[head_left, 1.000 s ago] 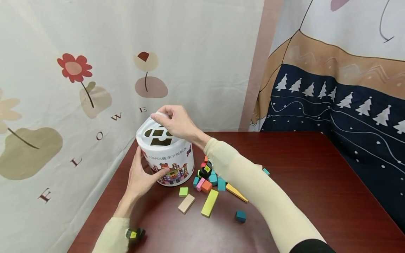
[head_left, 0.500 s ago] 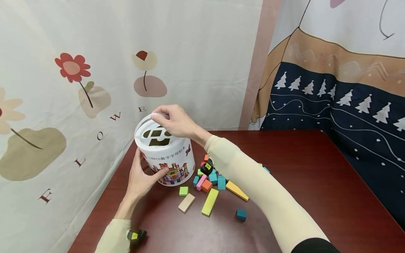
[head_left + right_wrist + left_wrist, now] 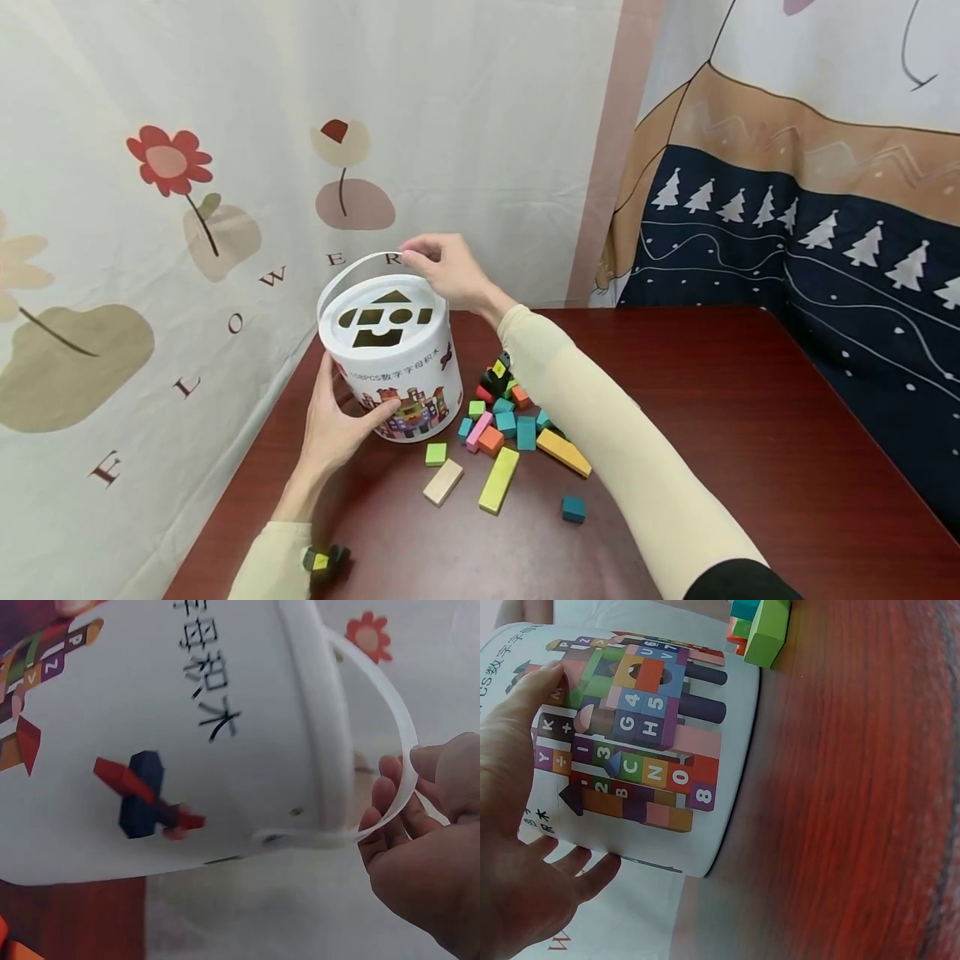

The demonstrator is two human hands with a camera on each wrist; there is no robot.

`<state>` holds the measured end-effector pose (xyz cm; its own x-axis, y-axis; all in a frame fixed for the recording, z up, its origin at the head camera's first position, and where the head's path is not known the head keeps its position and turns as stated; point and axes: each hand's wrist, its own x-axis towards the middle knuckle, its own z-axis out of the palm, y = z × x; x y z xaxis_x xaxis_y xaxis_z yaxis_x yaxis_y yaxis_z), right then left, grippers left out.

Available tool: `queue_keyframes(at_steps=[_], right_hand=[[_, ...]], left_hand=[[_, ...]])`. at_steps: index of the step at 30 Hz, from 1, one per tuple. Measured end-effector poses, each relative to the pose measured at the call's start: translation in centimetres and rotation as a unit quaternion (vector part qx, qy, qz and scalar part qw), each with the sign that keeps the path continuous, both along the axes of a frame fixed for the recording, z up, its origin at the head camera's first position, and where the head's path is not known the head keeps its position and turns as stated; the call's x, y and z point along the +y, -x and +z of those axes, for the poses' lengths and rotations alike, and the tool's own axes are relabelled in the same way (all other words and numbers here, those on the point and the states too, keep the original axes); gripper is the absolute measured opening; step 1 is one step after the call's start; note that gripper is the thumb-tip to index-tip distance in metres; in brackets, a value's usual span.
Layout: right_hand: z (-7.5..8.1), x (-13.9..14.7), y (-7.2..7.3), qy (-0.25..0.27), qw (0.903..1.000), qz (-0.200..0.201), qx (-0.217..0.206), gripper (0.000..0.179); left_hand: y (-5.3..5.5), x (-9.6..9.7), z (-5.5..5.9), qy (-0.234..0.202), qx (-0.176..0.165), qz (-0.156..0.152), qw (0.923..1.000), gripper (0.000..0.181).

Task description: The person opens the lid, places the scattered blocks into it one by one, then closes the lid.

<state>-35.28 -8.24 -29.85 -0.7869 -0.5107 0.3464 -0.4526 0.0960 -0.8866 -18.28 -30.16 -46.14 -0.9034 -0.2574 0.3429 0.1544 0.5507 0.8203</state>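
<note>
Above the white bucket [image 3: 420,379] standing beside the blocks [image 3: 506,424], your right hand [image 3: 452,268] pinches the handle [image 3: 390,691], now raised clear of the lid [image 3: 412,337], seemingly leaving its cut-outs [image 3: 378,338] unobstructed, while your left hand [image 3: 335,429] spreads against the bucket's side.

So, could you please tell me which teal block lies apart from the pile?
The darker teal block, right of the long yellow-green block; the other teal ones sit in the pile beside the bucket.
</note>
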Motion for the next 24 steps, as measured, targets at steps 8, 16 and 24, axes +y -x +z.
queue_keyframes(at_steps=[8, 16, 24], right_hand=[[-2.5, -0.1, 1.7, 0.046, 0.9933, -0.042, -0.098, 0.027], [-3.7, -0.5, 2.2, 0.06, 0.9823, -0.069, -0.163, 0.024], [-4.7, -0.5, 2.9, 0.076, 0.9533, -0.078, -0.282, 0.025]], left_hand=[[0.1, 0.0, -0.1, -0.007, 0.003, -0.004, 1.0, 0.123], [0.1, -0.1, -0.3, 0.002, 0.006, 0.0, 1.0, 0.124], [0.0, 0.0, -0.3, -0.002, 0.006, 0.001, 1.0, 0.125]])
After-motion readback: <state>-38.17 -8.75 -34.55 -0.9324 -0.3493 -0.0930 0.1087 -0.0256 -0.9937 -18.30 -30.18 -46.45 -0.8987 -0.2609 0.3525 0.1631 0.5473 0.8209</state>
